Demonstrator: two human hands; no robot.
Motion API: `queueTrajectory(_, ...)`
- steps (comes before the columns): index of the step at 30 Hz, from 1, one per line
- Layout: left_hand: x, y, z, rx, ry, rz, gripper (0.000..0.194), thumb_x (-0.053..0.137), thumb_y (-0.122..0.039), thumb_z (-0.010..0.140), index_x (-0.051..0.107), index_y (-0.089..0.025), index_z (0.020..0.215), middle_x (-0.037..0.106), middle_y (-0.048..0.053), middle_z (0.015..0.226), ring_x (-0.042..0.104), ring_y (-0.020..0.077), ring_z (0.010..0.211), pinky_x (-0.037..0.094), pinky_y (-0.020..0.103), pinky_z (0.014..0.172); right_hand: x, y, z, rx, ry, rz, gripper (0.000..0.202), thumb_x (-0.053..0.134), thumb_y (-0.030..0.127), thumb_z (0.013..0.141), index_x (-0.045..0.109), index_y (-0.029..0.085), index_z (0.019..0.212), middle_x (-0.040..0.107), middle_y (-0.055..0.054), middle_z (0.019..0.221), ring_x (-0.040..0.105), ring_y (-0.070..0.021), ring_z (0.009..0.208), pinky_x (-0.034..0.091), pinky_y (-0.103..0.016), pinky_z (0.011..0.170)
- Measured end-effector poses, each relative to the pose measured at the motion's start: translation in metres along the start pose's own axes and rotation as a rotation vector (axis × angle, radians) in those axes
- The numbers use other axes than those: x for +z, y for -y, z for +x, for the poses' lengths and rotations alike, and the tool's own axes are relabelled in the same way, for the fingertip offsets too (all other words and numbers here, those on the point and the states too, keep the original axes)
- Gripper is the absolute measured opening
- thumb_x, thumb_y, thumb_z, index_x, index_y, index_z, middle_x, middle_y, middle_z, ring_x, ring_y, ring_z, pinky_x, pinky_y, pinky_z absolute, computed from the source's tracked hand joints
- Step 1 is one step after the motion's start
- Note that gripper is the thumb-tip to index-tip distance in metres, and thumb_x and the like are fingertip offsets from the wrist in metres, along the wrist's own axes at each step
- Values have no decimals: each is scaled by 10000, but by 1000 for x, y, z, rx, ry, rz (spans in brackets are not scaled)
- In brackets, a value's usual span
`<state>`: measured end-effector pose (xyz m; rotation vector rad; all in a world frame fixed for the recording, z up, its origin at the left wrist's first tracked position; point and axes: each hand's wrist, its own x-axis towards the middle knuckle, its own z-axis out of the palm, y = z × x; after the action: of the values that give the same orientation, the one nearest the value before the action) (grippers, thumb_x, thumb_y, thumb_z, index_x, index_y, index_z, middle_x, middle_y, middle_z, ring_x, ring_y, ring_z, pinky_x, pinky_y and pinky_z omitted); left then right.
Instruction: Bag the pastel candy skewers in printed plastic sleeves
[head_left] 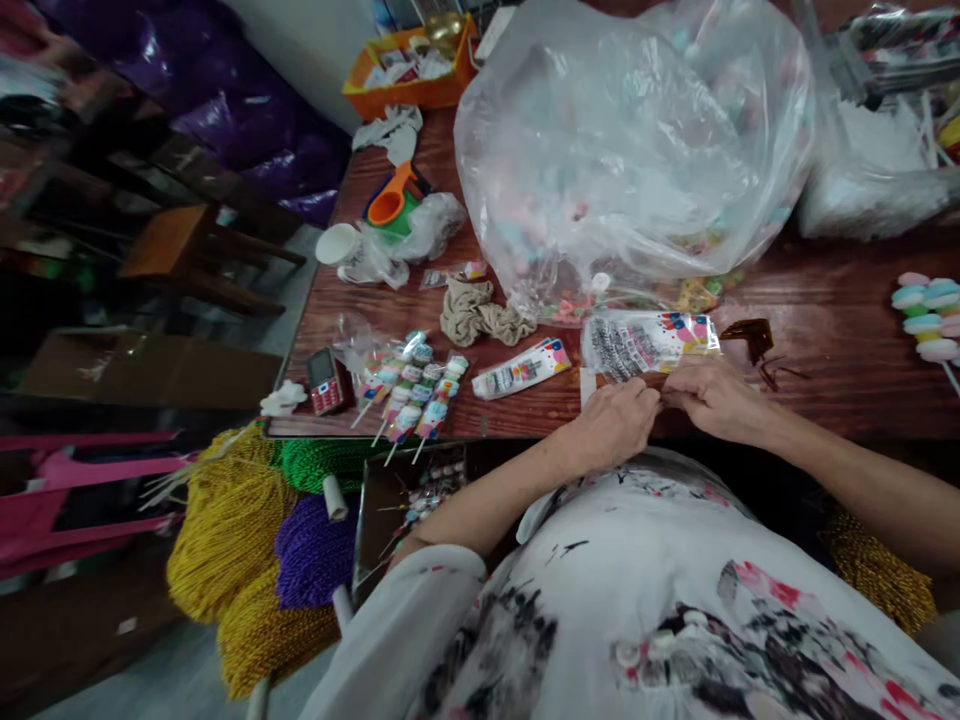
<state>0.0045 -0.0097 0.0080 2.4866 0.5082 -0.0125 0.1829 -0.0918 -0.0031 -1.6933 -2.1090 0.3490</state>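
Fingers (646, 398) curled inward on both sides, and here we are at the table's near edge: the left hand (616, 422) and the right hand (712, 402) meet knuckle to knuckle, the tips tucked down out of sight, so whether they pinch anything, I cannot tell. How far along? Over on the left lies a small group of pastel sticks (442, 398), at least some in clear wrapping, and I'd call those finished; another pastel cluster (932, 322) sits at the far right, its wrapping too unclear to judge. Plenty looks left over, by my reckoning: that big clear bag (622, 150) bulges with pale pink and blue pieces, and the printed packets (688, 338) seem to be more than one deep. There they are, those packets, flat on the wood just beyond the hands, the right fingers right up against their lower edge. What a look to them! Glossy and clear-fronted, crowded with silvery-grey marks at the left end, with bright red, blue and yellow patches at the right. A smaller printed packet (523, 369) lies tilted to their left, apart from them, and shiny brown strips (752, 338) lie just beside them on the right.
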Motion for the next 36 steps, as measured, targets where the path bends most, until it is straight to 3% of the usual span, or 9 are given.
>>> queueTrajectory(3, 2, 6, 1, -43, -46, -309, 243, 398, -234, 928, 552, -149, 760, 578, 40, 745, 558, 143, 725, 507, 293, 749, -8, 9, -6, -75, -183, -197, 140, 564, 161, 884, 697, 202, 864, 731, -21, 855, 594, -211, 905, 338, -406, 835)
queueTrajectory(6, 1, 14, 1, -174, 166, -941, 256, 486, -344, 882, 519, -152, 716, 532, -10, 622, 507, 88, 538, 462, 221, 565, -15, 16, -15, -273, -356, -334, 279, 633, 185, 872, 665, 255, 1141, 730, -11, 1139, 569, -248, 1129, 286, -489, 985)
queueTrajectory(9, 3, 18, 1, -287, 450, -1325, 375, 634, -499, 778, 552, -135, 747, 584, 14, 637, 503, 80, 453, 387, 206, 444, -13, 16, -23, -403, -396, -262, 210, 635, 164, 867, 672, 249, 1056, 752, 17, 1004, 598, -192, 1043, 301, -466, 997)
queueTrajectory(12, 5, 18, -1, -248, 543, -1251, 435, 618, -559, 797, 571, -128, 765, 590, 20, 655, 521, 85, 484, 407, 208, 468, -4, 12, -30, -383, -333, -165, 156, 545, 111, 879, 657, 219, 869, 705, 27, 766, 596, -161, 912, 291, -458, 977)
queueTrajectory(18, 7, 0, -11, 113, 147, -207, 251, 434, -256, 942, 651, -130, 927, 643, 80, 858, 590, 163, 783, 481, 294, 735, 24, 16, -43, 119, -64, 210, 189, 529, 147, 872, 626, 173, 712, 647, -25, 673, 550, -148, 715, 337, -333, 713)
queueTrajectory(21, 10, -9, -11, 209, 52, -18, 263, 408, -184, 935, 656, -127, 868, 626, 79, 825, 565, 157, 751, 460, 292, 718, 21, 17, -48, 273, -36, 437, 188, 575, 173, 873, 638, 174, 696, 648, -21, 676, 567, -130, 663, 373, -283, 642)
queueTrajectory(24, 12, -8, -2, 176, -72, -234, 252, 451, -206, 925, 665, -136, 813, 616, 55, 763, 555, 132, 709, 440, 261, 679, -1, -4, -58, 285, -277, 445, 143, 578, 205, 894, 692, 207, 807, 699, -24, 794, 617, -152, 782, 441, -304, 746)
queueTrajectory(28, 13, -2, 13, -178, -136, -889, 204, 614, -341, 843, 654, -153, 774, 598, -5, 647, 534, 87, 555, 434, 218, 568, -30, -63, -87, 451, -550, 22, 98, 642, 272, 862, 734, 252, 885, 723, -32, 925, 602, -210, 929, 412, -391, 896)
queueTrajectory(36, 16, -13, 27, -502, -167, -1431, 275, 782, -357, 642, 639, -149, 753, 654, -9, 599, 599, 108, 452, 428, 192, 443, -16, -104, -92, 629, -196, -339, 178, 542, 288, 879, 700, 211, 903, 671, -83, 965, 506, -275, 1026, 336, -386, 795)
